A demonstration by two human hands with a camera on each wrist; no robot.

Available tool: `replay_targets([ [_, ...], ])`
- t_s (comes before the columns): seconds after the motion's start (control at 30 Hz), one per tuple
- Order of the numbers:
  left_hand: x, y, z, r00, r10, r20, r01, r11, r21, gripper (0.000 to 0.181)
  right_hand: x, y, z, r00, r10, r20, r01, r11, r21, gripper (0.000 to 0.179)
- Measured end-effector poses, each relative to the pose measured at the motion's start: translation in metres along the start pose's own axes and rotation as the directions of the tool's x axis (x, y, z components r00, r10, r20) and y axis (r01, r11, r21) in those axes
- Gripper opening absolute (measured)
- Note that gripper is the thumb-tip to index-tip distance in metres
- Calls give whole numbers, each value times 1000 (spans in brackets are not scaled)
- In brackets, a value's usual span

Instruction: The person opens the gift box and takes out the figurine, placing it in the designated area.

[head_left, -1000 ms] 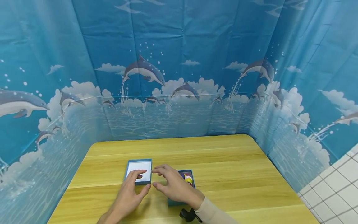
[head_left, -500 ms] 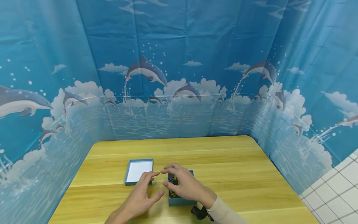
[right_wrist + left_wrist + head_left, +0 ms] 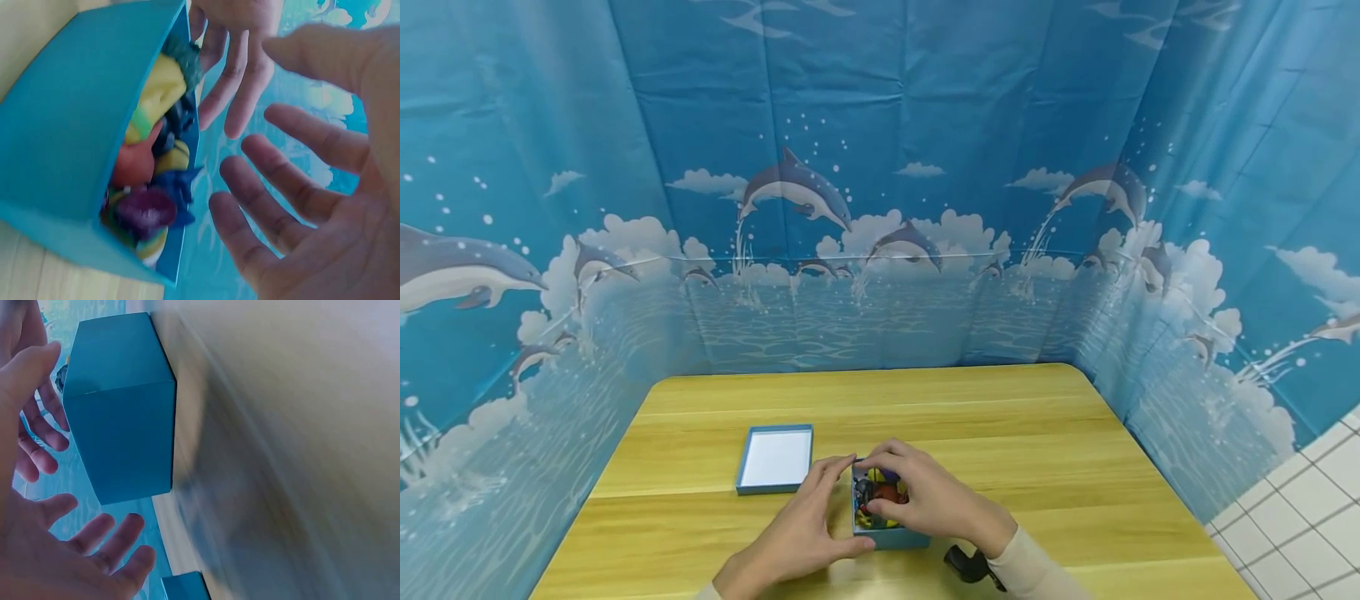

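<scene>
A blue box [image 3: 891, 540] without its cover stands near the front of the table, filled with several small colourful toy figures [image 3: 156, 156]; yellow, orange, purple and dark blue ones show in the right wrist view. My left hand [image 3: 801, 525] is at the box's left side, fingers spread, its fingertips right at the rim. Over the box's opening hovers my right hand [image 3: 925, 492], its fingers spread and loosely bent above the figures, holding nothing. In the left wrist view the box's outer walls [image 3: 119, 437] face the left hand [image 3: 81, 550], whose fingers are apart.
A shallow blue box lid [image 3: 775, 458] with a white inside lies upturned to the left of the box. The wooden table [image 3: 1037, 450] has a blue dolphin-print curtain [image 3: 880, 325] behind it and at its sides. A black device [image 3: 966, 565] sits at the right wrist.
Both hands have moved right, away from the lid and to the box. The right hand has come over the box's opening, and the left hand has reached its left side.
</scene>
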State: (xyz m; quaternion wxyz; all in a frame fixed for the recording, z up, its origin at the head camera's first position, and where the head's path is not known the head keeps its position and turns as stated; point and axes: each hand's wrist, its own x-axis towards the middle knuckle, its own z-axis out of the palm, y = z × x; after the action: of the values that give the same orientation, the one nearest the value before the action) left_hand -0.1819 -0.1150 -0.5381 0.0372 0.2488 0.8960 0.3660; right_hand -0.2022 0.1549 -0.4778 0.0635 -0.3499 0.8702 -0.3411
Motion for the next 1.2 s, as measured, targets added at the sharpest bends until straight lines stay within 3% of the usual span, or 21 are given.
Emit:
replay_targets([
  [0.3, 17, 1, 2, 997, 60, 38, -61, 998, 34, 129, -11, 11, -9, 999, -24, 45, 26, 999, -35, 57],
  [0.5, 28, 2, 0, 995, 70, 73, -74, 996, 51, 128, -15, 16, -11, 998, 2, 67, 1, 999, -39, 56],
  [1.2, 34, -3, 0, 993, 39, 113, -41, 999, 18, 126, -14, 25, -6, 990, -30, 134, 27, 999, 25, 35],
])
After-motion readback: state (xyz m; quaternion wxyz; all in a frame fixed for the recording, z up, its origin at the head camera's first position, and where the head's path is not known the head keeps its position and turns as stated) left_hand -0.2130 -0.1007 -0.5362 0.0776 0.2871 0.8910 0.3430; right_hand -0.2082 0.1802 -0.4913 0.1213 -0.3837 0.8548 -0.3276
